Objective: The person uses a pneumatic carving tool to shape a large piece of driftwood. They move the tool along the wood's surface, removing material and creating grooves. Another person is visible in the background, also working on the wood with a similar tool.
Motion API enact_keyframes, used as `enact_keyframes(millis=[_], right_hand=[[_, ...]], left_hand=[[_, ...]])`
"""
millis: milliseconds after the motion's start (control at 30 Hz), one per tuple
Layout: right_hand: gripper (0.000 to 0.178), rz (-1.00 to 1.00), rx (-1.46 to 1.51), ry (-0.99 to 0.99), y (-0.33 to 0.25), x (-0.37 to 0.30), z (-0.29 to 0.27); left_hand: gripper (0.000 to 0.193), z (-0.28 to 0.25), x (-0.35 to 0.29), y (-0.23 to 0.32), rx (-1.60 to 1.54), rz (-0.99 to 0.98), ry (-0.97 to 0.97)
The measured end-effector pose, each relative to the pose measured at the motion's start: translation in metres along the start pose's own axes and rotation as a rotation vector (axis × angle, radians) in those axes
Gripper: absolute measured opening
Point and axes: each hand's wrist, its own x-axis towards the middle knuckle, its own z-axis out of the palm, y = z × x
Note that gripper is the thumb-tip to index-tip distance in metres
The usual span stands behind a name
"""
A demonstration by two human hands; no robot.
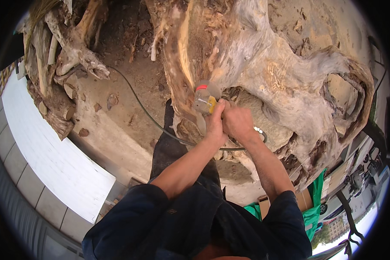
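Both of my hands grip an air grinder, whose body is mostly hidden by my fingers. Its yellow head and a blurred round disc with a red patch show beyond my fingertips. The disc lies against or just above the brown, grooved side of a large gnarled tree root; contact cannot be made out. My left hand is closed on the near left side of the tool, and my right hand wraps round it from the right. A metal fitting joins a dark hose beside my right wrist.
Smaller root pieces stand at the far left on a dusty slab. The hose runs across the slab to them. A white board lies at the left. Green sheeting and a cardboard box sit near my right elbow.
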Motion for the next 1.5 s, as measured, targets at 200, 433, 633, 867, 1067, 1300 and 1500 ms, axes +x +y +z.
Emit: enact_keyframes(millis=[200, 433, 633, 867, 1067, 1300, 1500], right_hand=[[0.017, -0.005, 0.009, -0.033, -0.002, 0.008, -0.009], [0.017, -0.01, -0.009, -0.017, 0.001, 0.016, -0.009], [0.018, -0.039, 0.036, 0.019, 0.002, 0.017, -0.013], [0.022, -0.035, 0.056, 0.017, 0.01, 0.027, -0.01], [0.017, -0.02, 0.041, -0.011, 0.004, 0.016, -0.012], [0.018, -0.034, 0.045, 0.022, 0.006, 0.03, -0.015], [0.017, -0.023, 0.041, 0.021, 0.006, 0.026, -0.014]], left_hand=[[0.029, 0.01, 0.0, 0.012, 0.023, -0.062, 0.047], [0.028, 0.009, 0.006, 0.013, -0.018, -0.009, -0.019], [0.032, 0.02, 0.005, 0.013, 0.006, 0.028, 0.043], [0.04, 0.02, 0.013, 0.018, 0.065, -0.003, 0.016], [0.04, 0.012, 0.009, 0.008, 0.099, 0.025, 0.025], [0.035, 0.024, 0.018, 0.021, 0.026, 0.008, 0.03], [0.036, 0.015, 0.019, 0.018, 0.097, -0.002, -0.089]])
